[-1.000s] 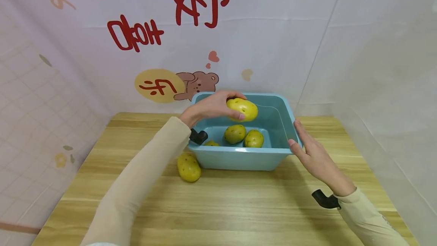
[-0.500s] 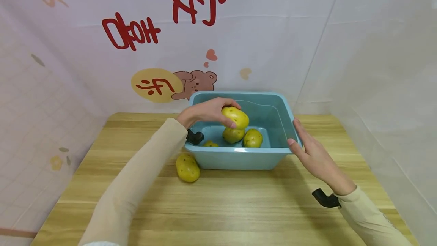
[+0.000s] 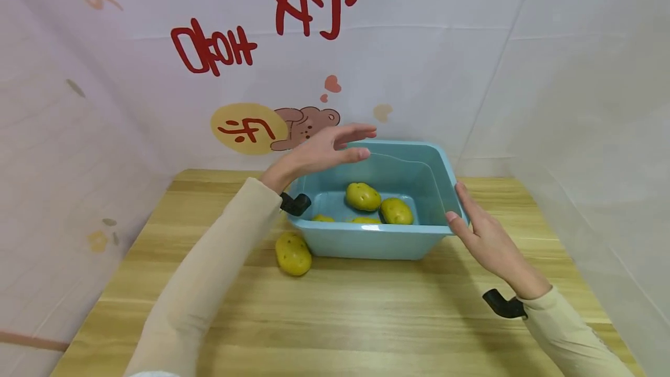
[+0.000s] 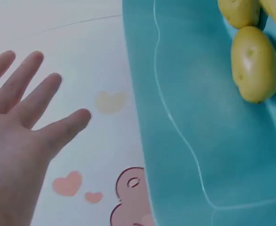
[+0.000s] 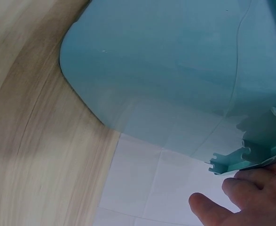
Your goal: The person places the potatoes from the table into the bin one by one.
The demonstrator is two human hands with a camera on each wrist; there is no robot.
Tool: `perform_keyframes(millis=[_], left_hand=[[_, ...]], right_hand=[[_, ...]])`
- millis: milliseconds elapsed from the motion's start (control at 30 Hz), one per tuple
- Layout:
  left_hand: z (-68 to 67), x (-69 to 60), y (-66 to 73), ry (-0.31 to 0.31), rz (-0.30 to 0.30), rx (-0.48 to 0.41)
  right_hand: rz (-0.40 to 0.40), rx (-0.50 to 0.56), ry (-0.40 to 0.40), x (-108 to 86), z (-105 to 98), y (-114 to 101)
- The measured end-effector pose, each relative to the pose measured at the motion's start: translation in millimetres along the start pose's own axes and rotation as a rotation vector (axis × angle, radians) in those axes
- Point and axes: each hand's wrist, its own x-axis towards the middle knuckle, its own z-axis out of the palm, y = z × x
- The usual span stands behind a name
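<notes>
My left hand (image 3: 330, 147) hovers over the back left of a light blue plastic basin (image 3: 366, 242), its fingers extended and nothing in its grasp. In the left wrist view, the same hand (image 4: 22, 122) has its fingers spread apart from the basin wall (image 4: 175, 61). Several yellow potatoes lie inside, among them one potato (image 3: 363, 196) beside another potato (image 3: 396, 211); the front wall partly hides others. My right hand (image 3: 489, 243) holds the basin's right rim, thumb on top and fingers outside. In the right wrist view, its fingers (image 5: 255, 183) meet the rim from below.
Another potato (image 3: 293, 253) lies on the wooden table (image 3: 361, 313), just outside the basin's front left corner. A white printed cloth (image 3: 419, 57) hangs behind the table, with more cloth along both sides. Black wrist mounts (image 3: 295, 204) stick out by the hands.
My left hand lowered a potato into the basin, let go of it, and rose with its fingers opened out. The right hand stays at the rim.
</notes>
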Motion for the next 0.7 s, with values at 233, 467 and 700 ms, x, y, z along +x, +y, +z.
perform_keyframes(millis=[233, 467, 700], left_hand=[[-3.4, -41.2, -1.0, 0.214, 0.031, 0.068], [-8.6, -92.8, -24.5, 0.358, 0.006, 0.026], [-4.4, -148.1, -60.4, 0.363, -0.103, -0.072]], right_hand=[[0.003, 0.031, -0.008, -1.3, -1, 0], [-0.004, 0.041, -0.013, -2.4, -2, 0], [-0.014, 0.035, -0.011, -2.5, -1, 2]])
